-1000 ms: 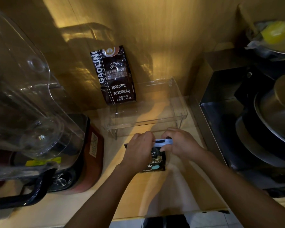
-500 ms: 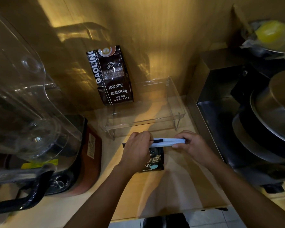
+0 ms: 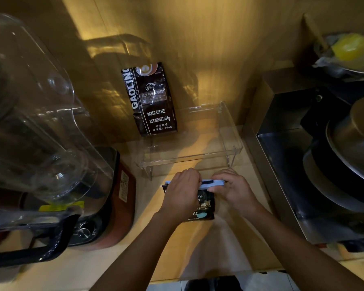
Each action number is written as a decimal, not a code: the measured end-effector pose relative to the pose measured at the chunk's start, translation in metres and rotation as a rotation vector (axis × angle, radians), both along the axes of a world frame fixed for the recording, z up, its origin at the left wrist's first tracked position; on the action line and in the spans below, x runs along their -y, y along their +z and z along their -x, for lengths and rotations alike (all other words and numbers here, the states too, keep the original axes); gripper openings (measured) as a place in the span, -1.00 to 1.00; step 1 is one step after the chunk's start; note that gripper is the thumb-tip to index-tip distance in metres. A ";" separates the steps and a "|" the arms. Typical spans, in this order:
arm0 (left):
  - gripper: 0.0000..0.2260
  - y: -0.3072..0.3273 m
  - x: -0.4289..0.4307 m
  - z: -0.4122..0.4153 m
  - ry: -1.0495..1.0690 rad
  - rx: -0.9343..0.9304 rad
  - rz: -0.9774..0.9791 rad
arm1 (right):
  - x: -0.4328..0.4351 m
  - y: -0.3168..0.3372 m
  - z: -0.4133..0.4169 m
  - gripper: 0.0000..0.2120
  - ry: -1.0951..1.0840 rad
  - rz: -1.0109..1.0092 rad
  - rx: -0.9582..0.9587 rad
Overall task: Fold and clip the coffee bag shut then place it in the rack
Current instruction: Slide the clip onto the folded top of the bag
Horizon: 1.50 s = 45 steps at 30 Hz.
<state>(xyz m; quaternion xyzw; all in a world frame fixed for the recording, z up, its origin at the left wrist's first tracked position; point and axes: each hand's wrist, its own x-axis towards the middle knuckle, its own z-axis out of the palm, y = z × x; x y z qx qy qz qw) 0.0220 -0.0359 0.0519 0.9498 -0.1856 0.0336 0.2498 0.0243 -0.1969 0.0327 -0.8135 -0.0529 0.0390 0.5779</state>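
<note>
I see left hand (image 3: 182, 191) pressing pale blue plastic clip (image 3: 210, 183) onto small black coffee bag (image 3: 204, 208) | right hand (image 3: 233, 189) pinching clip's end | clear acrylic rack (image 3: 189, 156) just above, tall dark coffee bag (image 3: 150, 99) at its left end | blender (image 3: 40, 133) fills frame left

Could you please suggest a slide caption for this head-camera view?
Both hands, left hand and right hand, press a light blue clip onto the small black coffee bag.

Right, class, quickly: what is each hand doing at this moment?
Left hand: closed on the small coffee bag, pressing the clip's left end.
Right hand: closed on the clip's right end.
</note>
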 end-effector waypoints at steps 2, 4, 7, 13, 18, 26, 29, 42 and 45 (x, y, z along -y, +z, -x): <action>-0.88 0.000 0.002 0.000 0.002 0.008 0.004 | -0.001 0.000 0.001 -0.82 -0.022 -0.063 -0.030; -0.89 0.000 0.003 0.000 -0.009 -0.004 0.021 | -0.003 0.000 0.003 -0.76 -0.026 -0.106 -0.063; -0.89 0.003 0.006 -0.002 -0.026 -0.028 0.038 | -0.006 -0.001 0.004 -0.71 -0.037 -0.141 -0.090; -0.88 0.003 0.008 -0.001 -0.001 -0.044 0.068 | -0.011 -0.003 0.005 -0.69 -0.060 -0.184 -0.094; -0.86 0.003 0.010 -0.001 0.010 -0.052 0.079 | -0.013 -0.005 0.005 -0.70 -0.097 -0.257 -0.143; -0.90 0.003 0.004 -0.005 0.018 -0.066 0.052 | -0.009 -0.005 0.004 -0.73 -0.113 -0.242 -0.215; -0.91 0.004 0.006 -0.005 0.031 -0.071 0.081 | -0.011 -0.004 0.005 -0.72 -0.172 -0.259 -0.202; -0.91 0.011 0.007 -0.008 0.082 -0.141 0.144 | -0.021 0.002 0.003 -0.82 -0.180 -0.321 -0.214; -0.90 0.012 0.006 -0.008 0.077 -0.154 0.149 | -0.021 0.001 0.002 -0.81 -0.181 -0.301 -0.216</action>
